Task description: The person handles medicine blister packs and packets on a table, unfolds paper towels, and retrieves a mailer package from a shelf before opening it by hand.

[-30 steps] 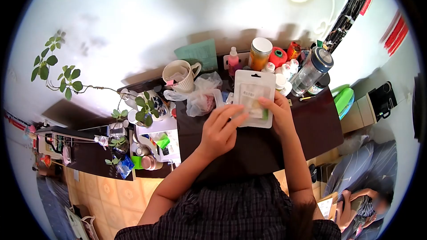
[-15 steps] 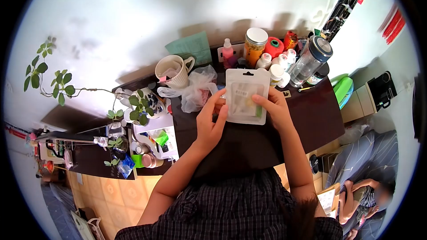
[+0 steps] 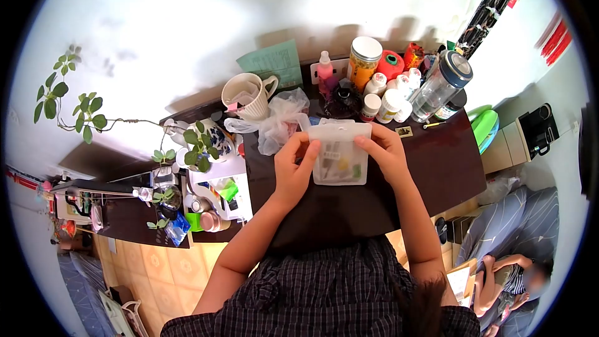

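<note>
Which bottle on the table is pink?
The bottle just left of the orange-filled jar. Its pink body sets it apart: the small bottles near the jar are white, and the big flask is see-through.

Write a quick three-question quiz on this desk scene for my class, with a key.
1. True or false: only the left hand holds the pouch.
2. What colour is the paper behind the mug?
3. Which is to the right of the pouch? A) mug B) clear bottle C) plastic bag

Key:
1. False; the right hand grips it too.
2. Pale green.
3. B
</note>
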The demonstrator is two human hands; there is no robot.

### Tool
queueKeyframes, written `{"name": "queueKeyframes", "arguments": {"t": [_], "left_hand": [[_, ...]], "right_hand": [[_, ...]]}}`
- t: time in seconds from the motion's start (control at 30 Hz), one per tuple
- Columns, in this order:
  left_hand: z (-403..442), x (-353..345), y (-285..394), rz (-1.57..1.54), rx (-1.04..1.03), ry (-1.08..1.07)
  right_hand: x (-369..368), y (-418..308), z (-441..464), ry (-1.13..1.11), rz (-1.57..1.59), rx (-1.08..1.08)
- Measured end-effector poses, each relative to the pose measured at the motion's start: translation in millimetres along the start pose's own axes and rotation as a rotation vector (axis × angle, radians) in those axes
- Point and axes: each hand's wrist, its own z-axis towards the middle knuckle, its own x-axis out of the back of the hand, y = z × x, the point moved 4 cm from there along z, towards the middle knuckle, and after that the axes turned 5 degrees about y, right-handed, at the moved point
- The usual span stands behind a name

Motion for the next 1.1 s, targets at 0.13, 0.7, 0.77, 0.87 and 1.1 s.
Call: {"name": "queueKeyframes", "arguments": {"t": [0.13, 0.7, 0.77, 0.87, 1.1], "left_hand": [[1.3, -1.6, 0.2, -0.002, -0.040, 0.036], [-1.4, -4.3, 17.2, 0.002, -0.073, -0.285], [-1.8, -4.5, 15.8, -0.001, -0.063, -0.296], [-3.0, -5.3, 14.3, -0.017, -0.040, -0.306], [-4.4, -7.9, 15.4, -0.025, 0.001, -0.320]], "right_hand": [[1.0, 0.6, -0.2, -0.033, -0.026, 0.012], [-10.2, -14.5, -8.2, -0.356, -0.387, 0.157], [-10.6, -15.7, -8.1, -0.366, -0.394, 0.165], [-10.0, -15.7, -8.0, -0.380, -0.407, 0.168], [-11.4, -17.7, -9.5, -0.388, -0.347, 0.119]]}}
